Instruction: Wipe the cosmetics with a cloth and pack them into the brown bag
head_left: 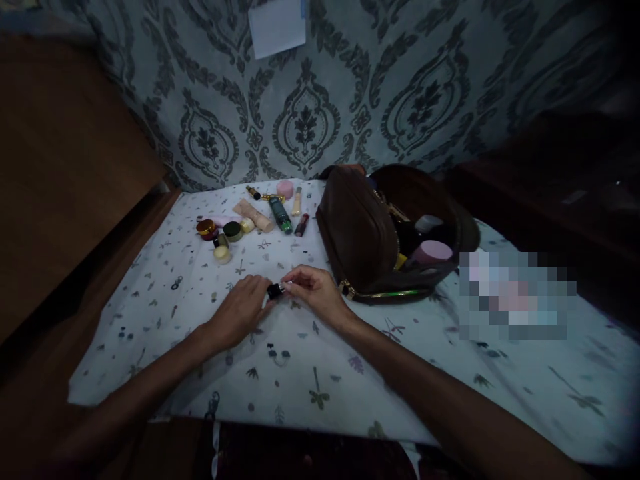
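Between my two hands is a small black cosmetic container [275, 291] with a shiny, pale end; its exact kind is too small to make out. The fingers of my left hand [244, 303] are closed around its dark end. With thumb and fingertips, my right hand [317, 293] pinches the shiny end. Both hands are low over the patterned white cloth [200, 370]. Just to the right of them stands an unzipped brown toiletry bag [355, 230], with a pink-topped container [434, 252] and other items inside.
Beyond my hands lie several cosmetics: a dark green tube [280, 215], a beige tube [256, 216], a red jar with a gold lid [207, 229] and a cream-coloured jar [222, 254]. Patterned wallpaper [305, 120] rises behind. A wooden panel [75, 180] borders the left; a pixelated patch covers something right.
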`<state>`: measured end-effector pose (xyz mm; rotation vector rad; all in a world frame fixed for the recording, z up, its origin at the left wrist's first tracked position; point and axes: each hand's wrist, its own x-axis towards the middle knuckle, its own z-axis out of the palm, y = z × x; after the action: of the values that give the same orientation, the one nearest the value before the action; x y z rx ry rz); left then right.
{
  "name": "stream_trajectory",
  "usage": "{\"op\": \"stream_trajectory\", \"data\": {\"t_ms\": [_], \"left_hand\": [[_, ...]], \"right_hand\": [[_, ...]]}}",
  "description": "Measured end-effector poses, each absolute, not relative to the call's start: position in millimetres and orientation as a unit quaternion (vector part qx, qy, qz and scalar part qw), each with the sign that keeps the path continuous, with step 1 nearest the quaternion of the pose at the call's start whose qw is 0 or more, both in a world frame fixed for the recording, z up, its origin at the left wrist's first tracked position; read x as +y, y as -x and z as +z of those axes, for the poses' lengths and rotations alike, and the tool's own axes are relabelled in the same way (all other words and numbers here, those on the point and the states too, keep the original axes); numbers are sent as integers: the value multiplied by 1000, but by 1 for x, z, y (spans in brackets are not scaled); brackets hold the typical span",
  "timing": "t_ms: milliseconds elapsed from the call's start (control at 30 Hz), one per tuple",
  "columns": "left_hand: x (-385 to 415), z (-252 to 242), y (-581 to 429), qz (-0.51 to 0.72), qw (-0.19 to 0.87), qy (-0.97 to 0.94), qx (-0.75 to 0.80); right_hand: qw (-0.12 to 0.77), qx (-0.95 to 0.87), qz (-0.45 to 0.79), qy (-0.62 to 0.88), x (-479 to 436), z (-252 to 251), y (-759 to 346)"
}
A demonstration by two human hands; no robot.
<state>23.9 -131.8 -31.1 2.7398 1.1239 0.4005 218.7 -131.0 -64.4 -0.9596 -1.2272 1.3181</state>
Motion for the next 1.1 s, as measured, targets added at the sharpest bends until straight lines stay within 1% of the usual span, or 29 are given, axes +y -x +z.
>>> {"op": "stream_trajectory", "data": {"t_ms": [100,233,300,467,567,667,800,867,933,1000,1100], "left_hand": [[-135,-37,0,113,39,-918,379],[-139,-37,21,131,64,-900,411],[-137,-32,27,132,112,-889,424],[-125,-10,32,162,273,-823,471],[-117,1,29,213,311,-788,487],[-111,8,25,267,316,-770,487],[-103,13,18,337,316,-737,493],[-98,12,11,396,338,-687,507],[-92,9,2,480,403,-586,513],[-88,6,-10,545,476,-477,500],[-92,2,-33,579,569,-372,451]], "right_hand": [[531,-508,541,409,-129,-63,-222],[533,-504,538,415,-128,-63,-223],[525,-508,543,414,-128,-63,-223],[486,-545,536,424,-130,-60,-224],[469,-575,522,420,-132,-54,-228],[452,-593,525,411,-133,-48,-231],[407,-596,567,396,-134,-45,-233],[395,-584,596,385,-135,-44,-232],[402,-551,626,378,-136,-44,-229],[432,-497,652,376,-137,-44,-226],[489,-407,679,366,-137,-45,-221]]}}
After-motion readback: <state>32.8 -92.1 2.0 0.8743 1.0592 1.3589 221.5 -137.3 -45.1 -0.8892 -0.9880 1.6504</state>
